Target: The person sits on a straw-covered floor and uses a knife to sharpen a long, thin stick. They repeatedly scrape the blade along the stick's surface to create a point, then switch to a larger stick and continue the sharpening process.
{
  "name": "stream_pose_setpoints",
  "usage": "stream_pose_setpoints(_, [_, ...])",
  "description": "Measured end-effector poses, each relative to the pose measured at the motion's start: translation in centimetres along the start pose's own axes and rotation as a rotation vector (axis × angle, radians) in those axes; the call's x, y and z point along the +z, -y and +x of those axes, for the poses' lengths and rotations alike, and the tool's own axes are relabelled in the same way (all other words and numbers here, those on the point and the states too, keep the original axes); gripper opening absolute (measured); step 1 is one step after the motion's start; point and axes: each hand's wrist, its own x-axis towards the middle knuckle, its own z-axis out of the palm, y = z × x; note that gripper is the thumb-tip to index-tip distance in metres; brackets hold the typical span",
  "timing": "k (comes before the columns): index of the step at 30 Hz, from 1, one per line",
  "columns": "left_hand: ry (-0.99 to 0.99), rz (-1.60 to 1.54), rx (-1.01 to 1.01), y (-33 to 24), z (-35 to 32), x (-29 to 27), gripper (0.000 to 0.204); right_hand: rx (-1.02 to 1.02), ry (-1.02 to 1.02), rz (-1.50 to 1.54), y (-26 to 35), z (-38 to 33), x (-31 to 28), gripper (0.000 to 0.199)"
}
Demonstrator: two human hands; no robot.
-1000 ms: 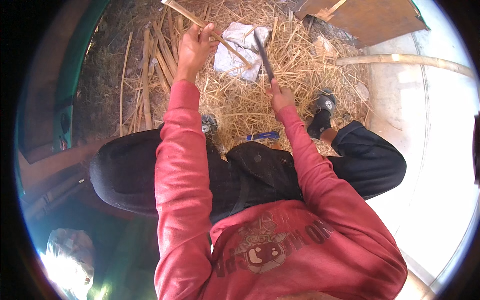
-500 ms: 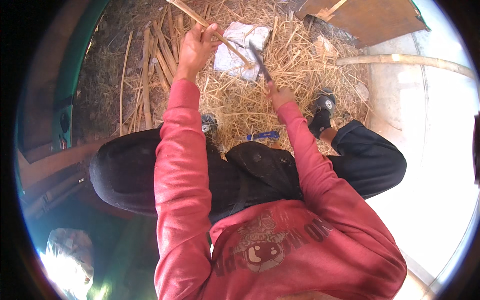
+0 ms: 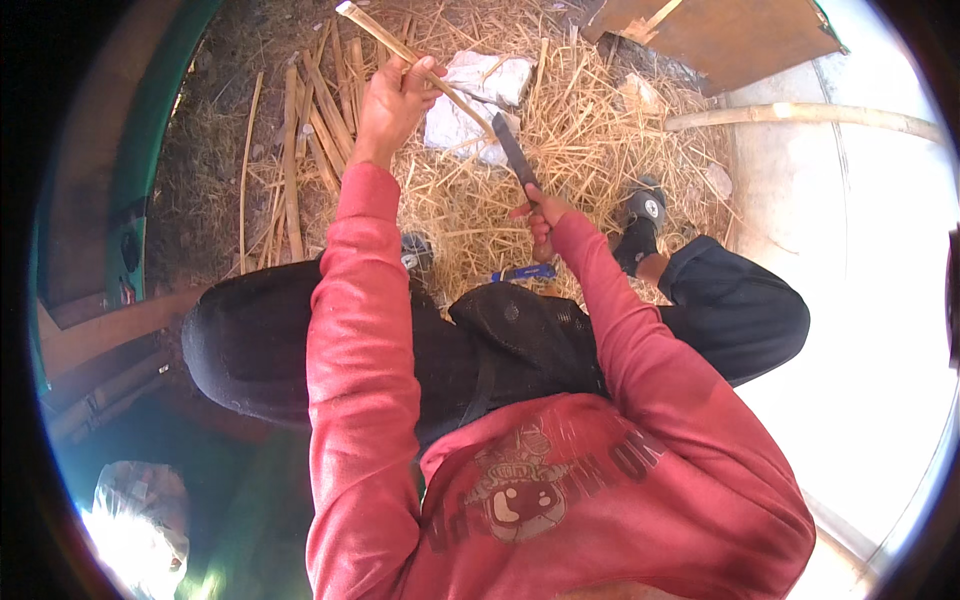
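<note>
— What has the left hand [image 3: 392,100] got?

— Its fingers are curled tight around a long pale bamboo strip [image 3: 415,58], which slants from the upper left, past the fist, down toward the right. The strip's lower end meets the blade near a white cloth [image 3: 470,100] lying on the straw [image 3: 580,150].

— And the right hand [image 3: 545,215]?

— It is closed around the handle of a dark knife [image 3: 513,148], fingers wrapped together, the blade pointing up and slightly left. The tip appears to touch the strip, though the contact is small in the view and hard to confirm.

— Where does all this sit?

— Both hands are raised in front of the person's knees, above a bed of straw and shavings. Split bamboo slats [image 3: 300,150] lie in a loose pile to the left of the left hand. A thick bamboo pole [image 3: 800,115] runs across the upper right, beside a brown board [image 3: 730,35]. A small blue object [image 3: 522,272] rests on the straw just below the right hand, and a dark shoe [image 3: 640,225] shows to its right. Red sleeves cover both forearms.
</note>
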Motion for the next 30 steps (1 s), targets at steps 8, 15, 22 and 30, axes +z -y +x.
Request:
stream_pose_setpoints(8, [-0.020,0.000,0.004,0.5,-0.2,0.2,0.032,-1.140,-0.564,-0.193,3.6,-5.2,5.0,0.052])
stream_pose_setpoints(15, [-0.008,-0.032,-0.044,0.9,0.0,-0.5,0.031,-0.295,-0.484,-0.612,-5.0,1.4,1.0,0.059])
stream_pose_setpoints(22, [-0.032,-0.061,0.027,1.7,-0.3,-0.4,0.032,-0.567,-0.498,-0.223,0.1,-3.0,2.3,0.062])
stream_pose_setpoints(30, [0.017,-0.001,-0.061,0.6,-0.3,-0.4,0.043,-0.542,-0.669,-0.848,-5.8,3.5,2.2,0.075])
